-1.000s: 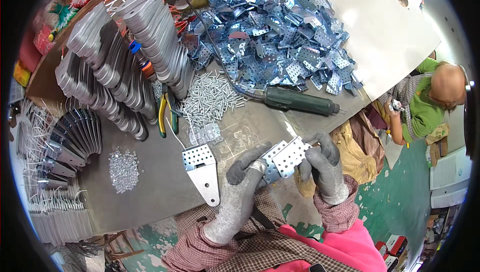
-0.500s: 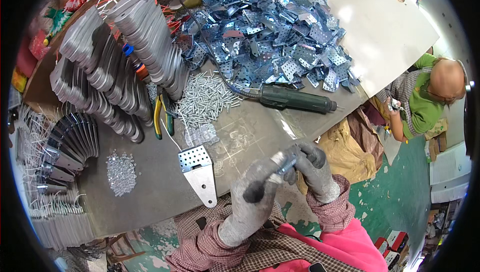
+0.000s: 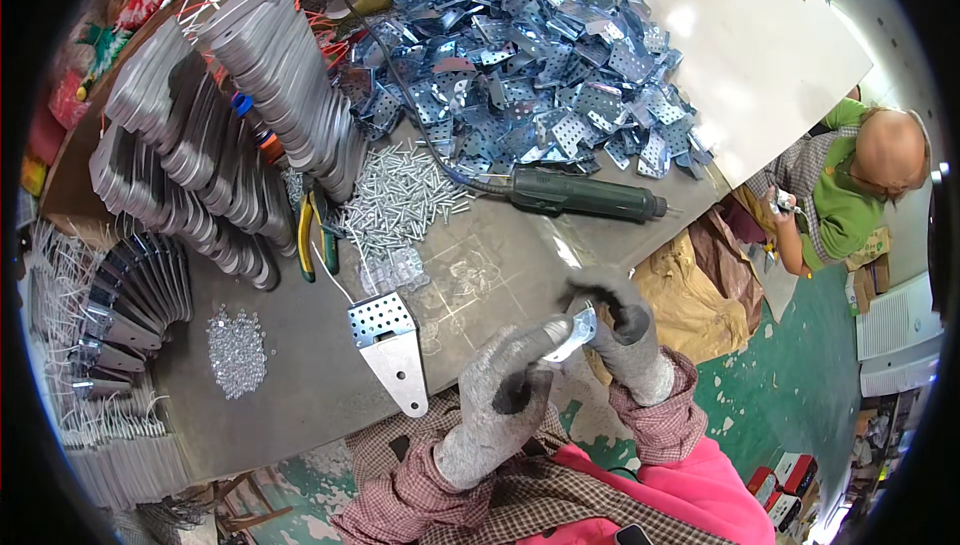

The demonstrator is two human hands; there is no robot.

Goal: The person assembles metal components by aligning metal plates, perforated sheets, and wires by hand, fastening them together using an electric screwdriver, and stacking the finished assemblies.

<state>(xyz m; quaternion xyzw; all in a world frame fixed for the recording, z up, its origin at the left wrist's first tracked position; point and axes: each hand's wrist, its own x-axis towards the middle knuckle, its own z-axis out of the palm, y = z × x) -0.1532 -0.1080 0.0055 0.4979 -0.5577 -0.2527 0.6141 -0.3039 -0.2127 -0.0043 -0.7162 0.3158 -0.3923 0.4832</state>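
My gloved left hand (image 3: 500, 382) holds a small shiny bent metal plate (image 3: 577, 333) by its near end, above the table's front edge. Beside the plate's other end is my gloved right hand (image 3: 630, 330), its fingers curved and apart from the thumb; its fingertips are slightly blurred. On the table to the left of my hands lies a perforated metal bracket (image 3: 381, 319) joined to a tapered flat plate with two holes (image 3: 401, 377). A thin white wire runs from its far end.
Farther back are a heap of perforated bluish plates (image 3: 540, 65), a dark green electric screwdriver (image 3: 585, 195), a pile of screws or rivets (image 3: 405, 195) and pliers (image 3: 308, 235). Stacked grey plates (image 3: 290, 75) and small clear pieces (image 3: 237, 353) lie left. Another person (image 3: 850, 185) sits right.
My right hand's fingers have spread from the metal plate, which now shows more of its face. My left hand keeps hold of it. The whole view has shifted slightly.
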